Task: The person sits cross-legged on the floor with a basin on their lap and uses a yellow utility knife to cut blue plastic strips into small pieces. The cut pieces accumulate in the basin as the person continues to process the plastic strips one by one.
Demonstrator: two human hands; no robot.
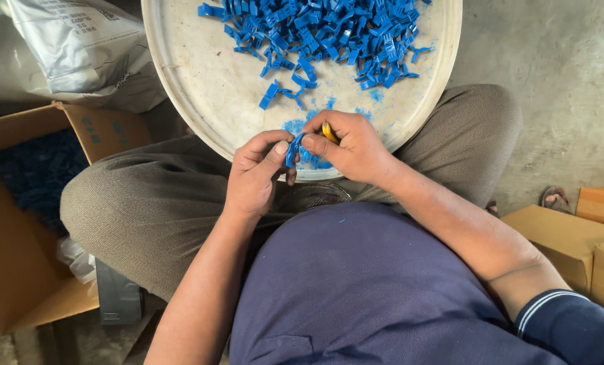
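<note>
Blue plastic clip (292, 150), small & narrow, pinched btwn left hand (256, 176), right hand (353, 145)

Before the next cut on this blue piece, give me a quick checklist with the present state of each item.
1. Left hand pinches the blue piece: ok.
2. Right hand grips the yellow tool: ok.
3. Tool edge clear of the fingers: cannot tell, it is hidden in the fist.
4. Work held over the round tray: ok.
5. Pile of blue pieces lying on the tray: ok.
6. Cardboard box open at the left knee: ok.
</note>
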